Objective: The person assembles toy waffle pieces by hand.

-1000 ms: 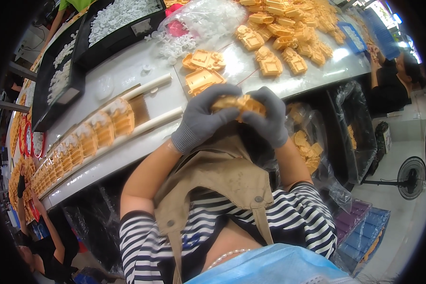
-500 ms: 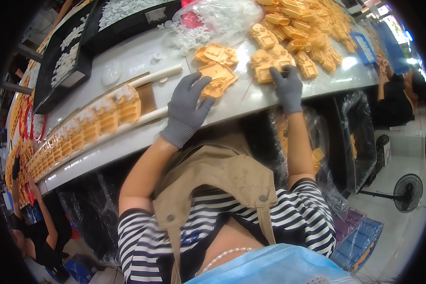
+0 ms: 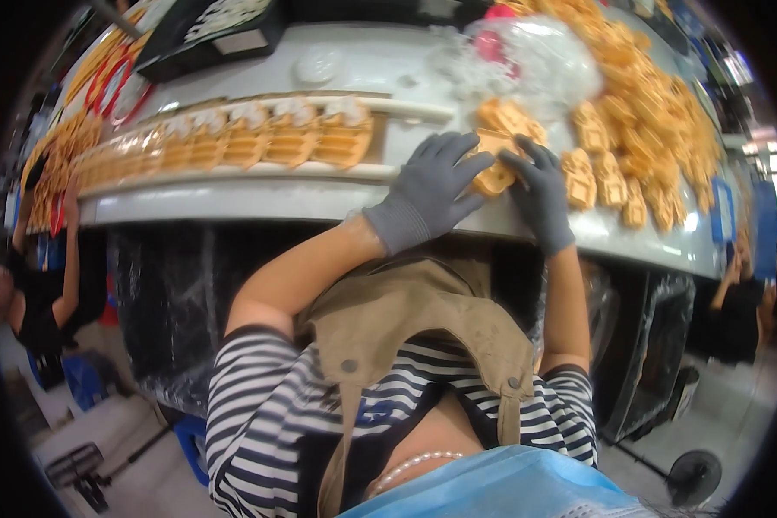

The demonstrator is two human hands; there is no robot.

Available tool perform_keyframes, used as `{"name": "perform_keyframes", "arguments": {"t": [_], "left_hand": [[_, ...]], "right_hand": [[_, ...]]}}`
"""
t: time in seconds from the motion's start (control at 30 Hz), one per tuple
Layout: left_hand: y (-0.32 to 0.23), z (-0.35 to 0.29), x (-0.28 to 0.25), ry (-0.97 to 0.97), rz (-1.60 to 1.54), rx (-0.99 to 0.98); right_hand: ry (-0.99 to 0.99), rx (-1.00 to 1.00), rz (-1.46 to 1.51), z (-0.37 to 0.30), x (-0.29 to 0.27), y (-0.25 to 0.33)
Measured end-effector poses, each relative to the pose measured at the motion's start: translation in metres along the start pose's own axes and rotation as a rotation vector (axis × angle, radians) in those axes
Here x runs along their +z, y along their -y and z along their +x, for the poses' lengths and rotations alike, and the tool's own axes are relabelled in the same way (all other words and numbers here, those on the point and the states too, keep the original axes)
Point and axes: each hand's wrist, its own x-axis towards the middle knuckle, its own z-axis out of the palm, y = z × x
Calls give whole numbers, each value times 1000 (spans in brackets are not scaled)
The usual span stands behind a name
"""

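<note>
Both my hands wear grey knit gloves and meet at the table's near edge. Between them is a hollow orange plastic part (image 3: 495, 180). My left hand (image 3: 432, 192) grips it from the left, with its fingers over the top and the thumb low. From the right, my right hand (image 3: 542, 192) closes its fingertips on the same part. Just behind it lies a second orange part (image 3: 516, 119), close to the fingers. The gloves cover some of the held part, and the picture is slightly blurred.
At right, a big heap of orange parts (image 3: 643, 104) spreads over the white table (image 3: 259, 203). Behind sits a clear plastic bag (image 3: 540, 60) with white pieces. A row of orange parts with white pieces (image 3: 289, 134) lies between white rails at left. Co-workers sit at both sides.
The view has swung, shifting the scene. My right hand has left the orange parts at the right and come over to the part at my left hand.
</note>
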Motion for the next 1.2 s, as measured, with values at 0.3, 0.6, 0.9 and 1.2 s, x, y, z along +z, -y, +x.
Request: {"name": "perform_keyframes", "arguments": {"t": [0.3,0.6,0.9,1.2], "left_hand": [[37,-73,-59,56,513,-330],[10,-63,-45,-143,-152,-344],[53,-38,-77,-420,-1055,-782],[97,-18,-73,-65,-1114,-942]], "right_hand": [[-183,209,291,21,-14,23],[264,794,1258,66,14,81],[332,660,1046,88,37,109],[182,564,836,84,69,94]]}}
